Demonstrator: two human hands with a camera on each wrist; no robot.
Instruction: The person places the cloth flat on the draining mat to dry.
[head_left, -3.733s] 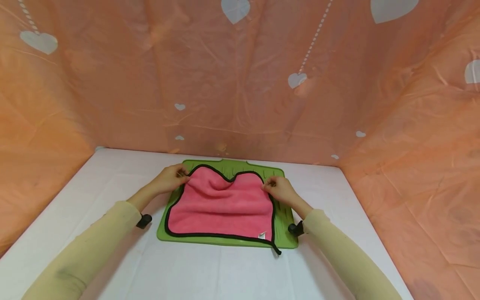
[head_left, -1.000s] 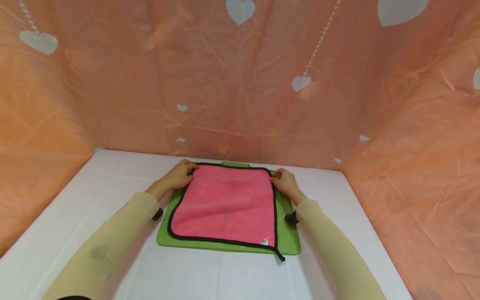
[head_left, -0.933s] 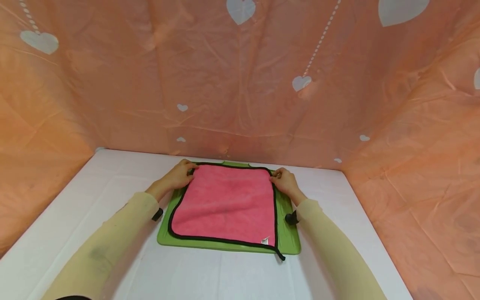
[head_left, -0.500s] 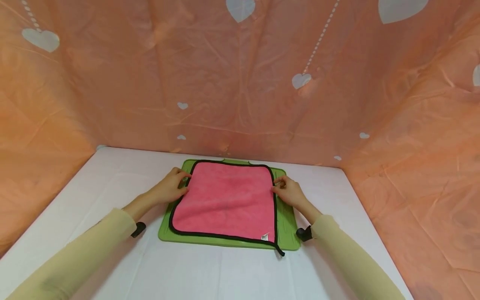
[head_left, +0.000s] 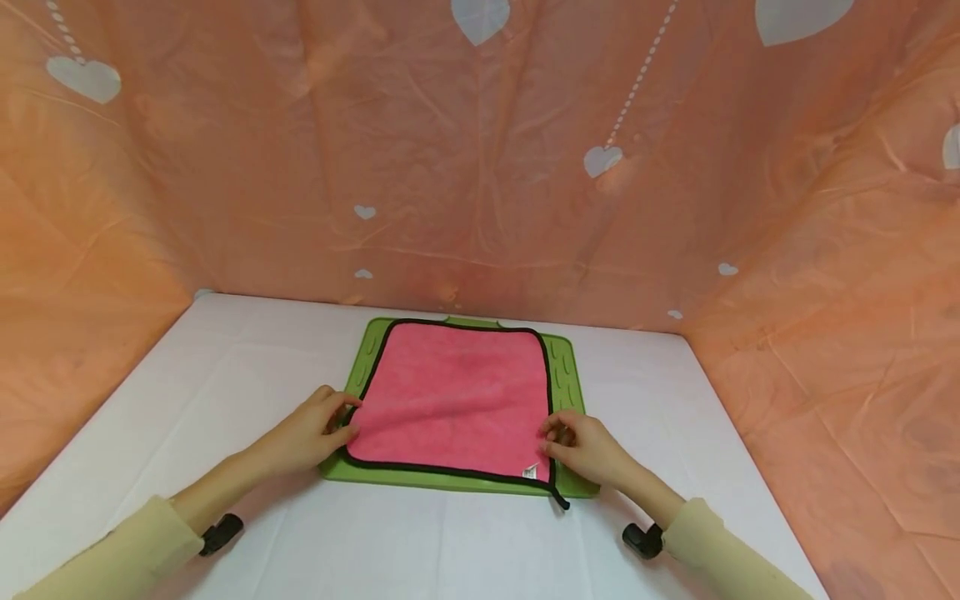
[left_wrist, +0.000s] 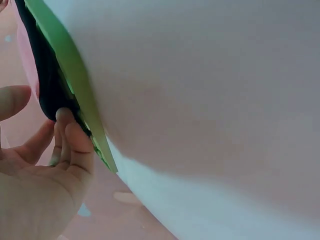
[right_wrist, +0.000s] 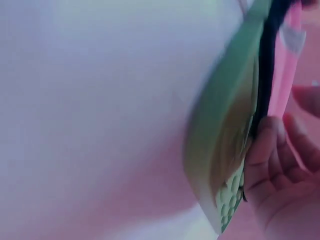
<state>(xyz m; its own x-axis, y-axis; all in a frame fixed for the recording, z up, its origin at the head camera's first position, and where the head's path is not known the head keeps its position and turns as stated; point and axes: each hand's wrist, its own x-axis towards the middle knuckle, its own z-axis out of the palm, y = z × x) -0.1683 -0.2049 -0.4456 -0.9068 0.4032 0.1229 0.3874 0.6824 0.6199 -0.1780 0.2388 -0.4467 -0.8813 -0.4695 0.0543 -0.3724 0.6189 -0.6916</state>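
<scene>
A pink towel (head_left: 457, 392) with black edging and a small white tag lies spread on a green board (head_left: 573, 392) with raised marks. My left hand (head_left: 303, 433) is at the towel's left edge, near its front corner. In the left wrist view its fingertips (left_wrist: 65, 117) touch the black edging, with the thumb (left_wrist: 15, 100) apart from them. Along the opposite edge, above the tag, is my right hand (head_left: 585, 446). Its fingers (right_wrist: 262, 142) meet the edging in the right wrist view, while the thumb (right_wrist: 307, 100) stands off the cloth.
The board lies on a white-covered table (head_left: 360, 542). An orange curtain (head_left: 465, 183) with pale hearts surrounds the back and both sides. A short black loop (head_left: 559, 500) sticks out from the towel's front right corner, past the board's edge.
The towel's rumpled far edge has been laid flat toward the back of the board. Both hands have since slid down the side edges toward me, away from the far corners.
</scene>
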